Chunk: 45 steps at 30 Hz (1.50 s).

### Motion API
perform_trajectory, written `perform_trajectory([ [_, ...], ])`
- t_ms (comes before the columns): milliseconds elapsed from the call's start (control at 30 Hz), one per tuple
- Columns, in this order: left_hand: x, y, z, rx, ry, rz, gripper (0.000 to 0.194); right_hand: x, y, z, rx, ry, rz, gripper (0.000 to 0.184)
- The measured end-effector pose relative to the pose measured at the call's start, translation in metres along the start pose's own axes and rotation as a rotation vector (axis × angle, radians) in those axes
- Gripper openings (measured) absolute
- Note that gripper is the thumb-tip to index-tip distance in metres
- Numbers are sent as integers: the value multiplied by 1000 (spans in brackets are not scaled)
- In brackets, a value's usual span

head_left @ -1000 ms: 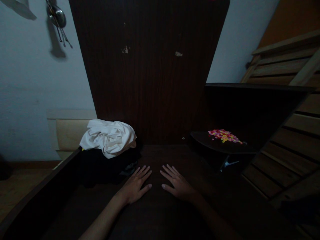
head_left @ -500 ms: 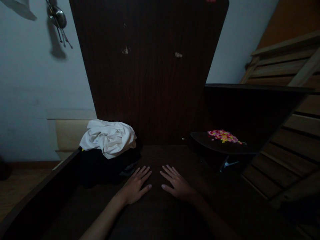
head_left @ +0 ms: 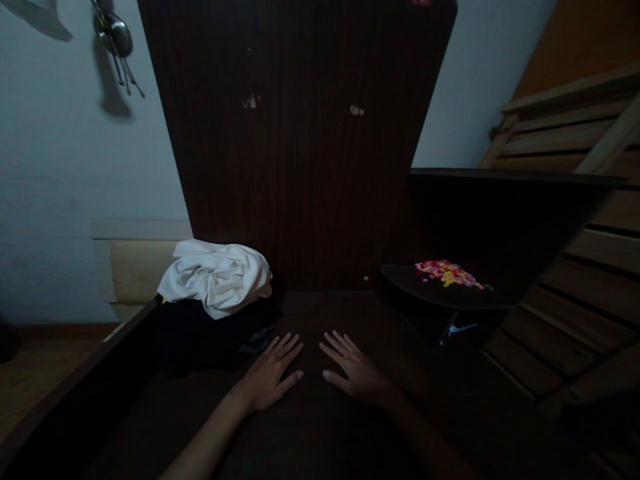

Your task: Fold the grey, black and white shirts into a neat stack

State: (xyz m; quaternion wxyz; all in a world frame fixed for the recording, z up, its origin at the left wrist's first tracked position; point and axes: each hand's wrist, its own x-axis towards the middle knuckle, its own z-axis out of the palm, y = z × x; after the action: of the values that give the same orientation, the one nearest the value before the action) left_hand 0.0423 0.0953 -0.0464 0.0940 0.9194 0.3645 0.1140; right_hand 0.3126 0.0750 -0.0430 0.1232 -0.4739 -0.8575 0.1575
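My left hand [head_left: 273, 373] lies flat on a dark wooden surface [head_left: 310, 440], palm down with the fingers spread and nothing in it. Opposite it, my right hand [head_left: 353, 367] rests the same way, a small gap between the two thumbs. Just beyond my left hand is a heap of black cloth [head_left: 205, 340], its folds hard to make out in the dim light. On top of that heap sits a crumpled white cloth garment [head_left: 220, 273]. Neither hand touches the cloth.
To the right, a rounded dark shelf [head_left: 400, 277] bears a pile of small pink, red and yellow pieces [head_left: 447, 272]. A tall dark panel [head_left: 305, 167] stands at the back. A raised edge [head_left: 95, 367] runs along the left. Wooden slats [head_left: 565, 320] stand at far right.
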Motion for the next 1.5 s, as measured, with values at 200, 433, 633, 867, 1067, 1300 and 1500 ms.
perform_trajectory([
  [200, 1, 3, -4, -4, -20, -19, 60, 0, -3, -4, -3, -27, 6, 69],
  [433, 0, 2, -4, -13, -28, -19, 61, 0, -6, -7, -3, -43, 20, 68],
  [633, 0, 1, -1, -13, 11, 3, 59, 0, -3, -4, -2, -23, 6, 67],
  [867, 0, 1, 0, -29, -3, -11, 60, 0, -5, -4, -14, -38, 22, 69],
  [1067, 0, 2, -2, -4, -5, -5, 60, 1, -4, -3, -14, -33, 14, 67],
  [1300, 0, 3, -4, -24, -27, -20, 61, 0, -5, -3, -30, -23, 8, 67],
  [1500, 0, 2, -3, -33, -20, -16, 61, 0, -4, -3, -24, -12, -1, 67],
])
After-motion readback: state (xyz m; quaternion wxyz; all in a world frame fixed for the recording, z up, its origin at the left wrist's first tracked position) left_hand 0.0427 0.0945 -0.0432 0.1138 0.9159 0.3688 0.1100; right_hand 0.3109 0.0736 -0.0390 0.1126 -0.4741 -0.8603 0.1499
